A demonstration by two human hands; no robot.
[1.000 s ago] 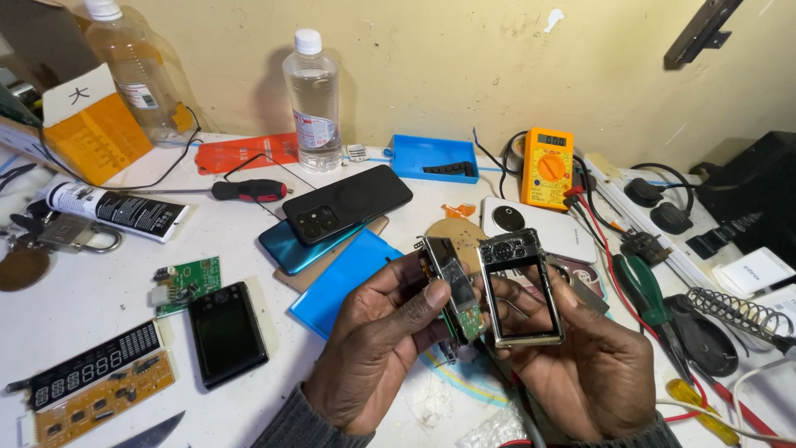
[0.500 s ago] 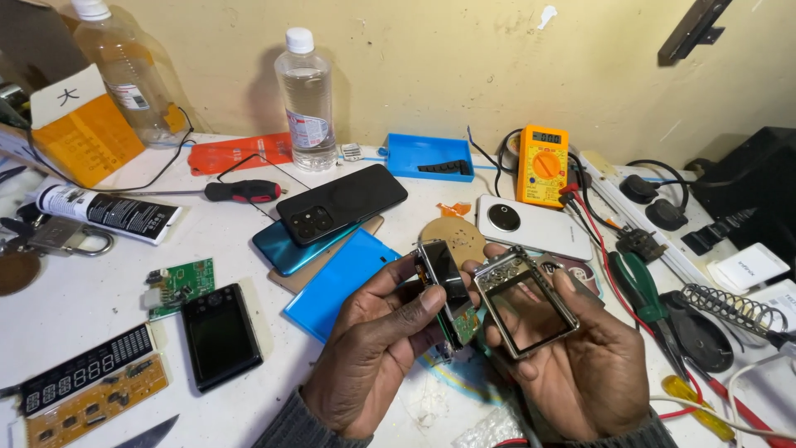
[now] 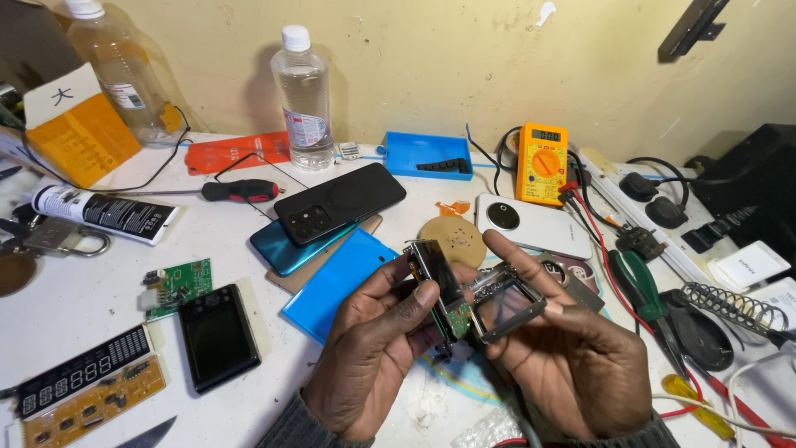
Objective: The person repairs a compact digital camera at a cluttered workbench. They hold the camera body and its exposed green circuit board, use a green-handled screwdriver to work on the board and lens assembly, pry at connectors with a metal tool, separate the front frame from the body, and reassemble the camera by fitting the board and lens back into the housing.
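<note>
Left hand [image 3: 373, 348] pinches a small green circuit board with a glossy black screen [image 3: 441, 286], fingers closed on its edges. Right hand [image 3: 572, 357] grips a grey rectangular plastic frame [image 3: 506, 303] right beside it, both held above the white table [image 3: 75, 290]. Behind sit a clear plastic bottle with a white label [image 3: 305, 99] and a yellow boxy multimeter [image 3: 543, 162].

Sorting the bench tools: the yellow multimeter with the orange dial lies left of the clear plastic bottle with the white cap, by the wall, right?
Not quite: the yellow multimeter with the orange dial lies right of the clear plastic bottle with the white cap, by the wall, as the head view shows.
</note>
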